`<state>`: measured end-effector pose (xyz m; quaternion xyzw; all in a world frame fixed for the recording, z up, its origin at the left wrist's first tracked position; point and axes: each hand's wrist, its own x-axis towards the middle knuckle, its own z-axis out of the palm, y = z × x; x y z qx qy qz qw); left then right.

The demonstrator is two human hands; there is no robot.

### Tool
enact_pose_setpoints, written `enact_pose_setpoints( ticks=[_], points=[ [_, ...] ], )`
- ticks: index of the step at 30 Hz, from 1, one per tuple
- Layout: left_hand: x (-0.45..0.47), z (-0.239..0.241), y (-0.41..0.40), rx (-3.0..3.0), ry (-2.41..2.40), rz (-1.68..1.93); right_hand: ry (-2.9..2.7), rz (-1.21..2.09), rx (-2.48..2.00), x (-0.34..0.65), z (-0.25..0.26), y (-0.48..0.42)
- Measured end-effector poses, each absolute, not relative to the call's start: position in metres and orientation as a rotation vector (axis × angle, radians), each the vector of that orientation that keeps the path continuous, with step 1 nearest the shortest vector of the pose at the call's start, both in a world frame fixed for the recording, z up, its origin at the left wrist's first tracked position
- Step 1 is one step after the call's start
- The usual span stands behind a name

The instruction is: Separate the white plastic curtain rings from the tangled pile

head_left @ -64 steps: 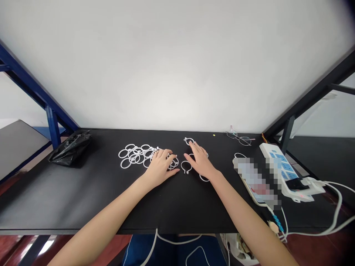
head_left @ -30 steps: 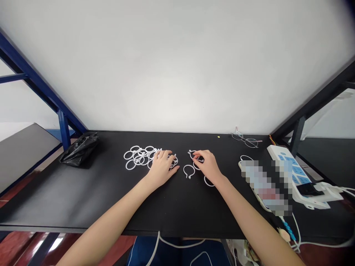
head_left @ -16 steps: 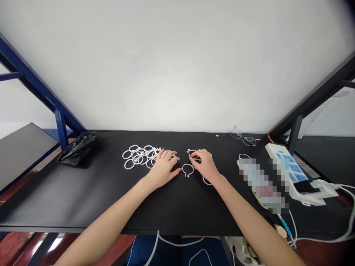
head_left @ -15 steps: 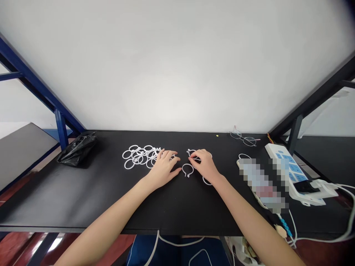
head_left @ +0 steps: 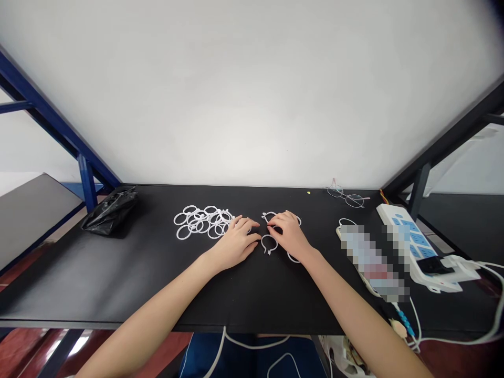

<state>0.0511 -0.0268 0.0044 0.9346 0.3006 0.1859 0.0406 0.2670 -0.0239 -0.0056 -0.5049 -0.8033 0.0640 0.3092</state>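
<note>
A pile of white plastic rings [head_left: 200, 222] lies on the black table [head_left: 118, 273], left of centre. My left hand [head_left: 236, 242] rests flat just right of the pile, fingers stretched out and holding nothing. Its thumb is close to a single split ring [head_left: 269, 244] lying between my hands. My right hand [head_left: 290, 234] has its fingers curled in a pinch on another white ring [head_left: 268, 216] at its fingertips. One more ring [head_left: 292, 258] shows beside my right wrist.
A crumpled black plastic bag [head_left: 111, 210] sits at the far left. Wire-framed glasses [head_left: 347, 197] lie at the back right. A blurred flat object [head_left: 370, 258], a white and blue power strip [head_left: 413, 242] and white cables [head_left: 484, 325] fill the right side.
My left hand has slid right, off the ring pile, towards the split ring. My right hand has drawn the pinched ring slightly left, bringing both hands closer together.
</note>
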Motion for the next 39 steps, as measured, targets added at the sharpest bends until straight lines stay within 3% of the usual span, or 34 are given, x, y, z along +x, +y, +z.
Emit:
enact_pose_setpoints(
  ticks=[13,30,39],
  points=[
    [0.052,0.006,-0.027,2.895,0.866,0.541,-2.102,0.095,-1.445,0.269,-0.012,-0.022],
    [0.053,0.006,-0.025,2.685,1.117,1.084,-1.963,0.361,-0.910,0.256,0.002,-0.032],
    [0.051,0.011,-0.021,2.721,1.169,1.026,-2.000,0.406,-0.877,0.253,0.003,-0.035]
  ],
)
